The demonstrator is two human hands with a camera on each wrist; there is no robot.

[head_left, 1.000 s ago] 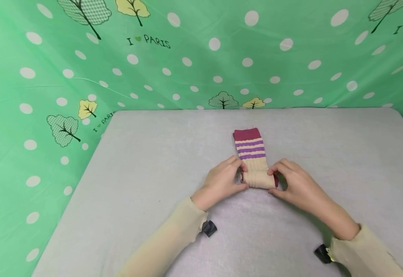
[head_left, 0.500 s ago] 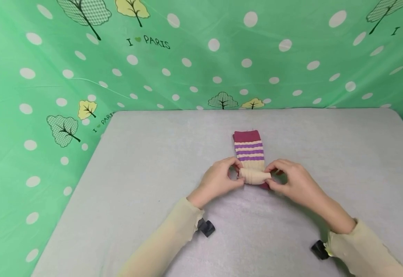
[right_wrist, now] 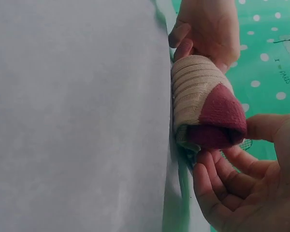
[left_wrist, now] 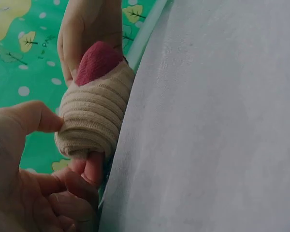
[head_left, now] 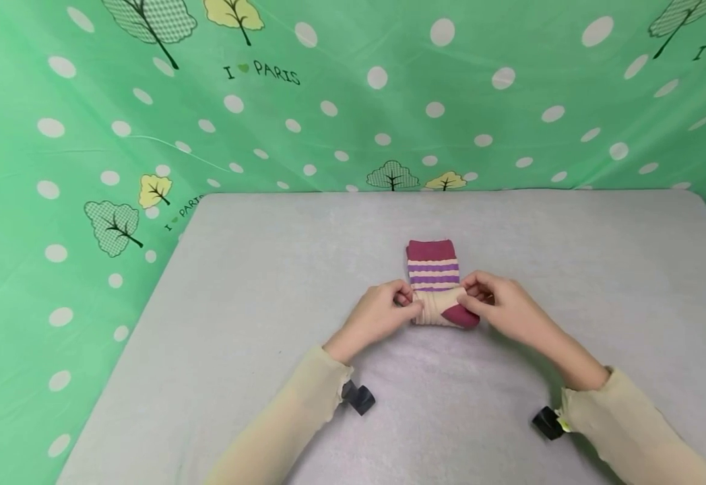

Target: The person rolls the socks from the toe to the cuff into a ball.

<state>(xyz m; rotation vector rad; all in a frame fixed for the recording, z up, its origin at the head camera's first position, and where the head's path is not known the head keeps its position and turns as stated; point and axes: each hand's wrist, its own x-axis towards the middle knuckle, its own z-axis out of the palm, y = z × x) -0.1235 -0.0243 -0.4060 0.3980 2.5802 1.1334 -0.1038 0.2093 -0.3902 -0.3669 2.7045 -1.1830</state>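
Note:
A ribbed beige sock [head_left: 434, 273] with a maroon cuff and purple stripes lies on the table, its near part rolled up toward the cuff. My left hand [head_left: 377, 313] pinches the left end of the roll between thumb and fingers. At the right end, my right hand [head_left: 507, 306] pinches the roll beside a maroon patch. In the left wrist view the beige roll [left_wrist: 94, 113] sits between thumb and fingertips, some of them tucked beneath it. The right wrist view shows the maroon end [right_wrist: 222, 113] of the roll, with an opening facing the right hand's fingers.
The sock rests on a grey cloth-covered table [head_left: 238, 303]. Behind and to the left hangs a green polka-dot curtain [head_left: 329, 87] with printed trees. Dark wrist devices sit at the left cuff [head_left: 362, 399] and right cuff [head_left: 548, 423].
The roll has turned over toward the cuff, and its maroon patch now shows on top at the right. Less of the flat striped part is visible, and the cuff has come nearer.

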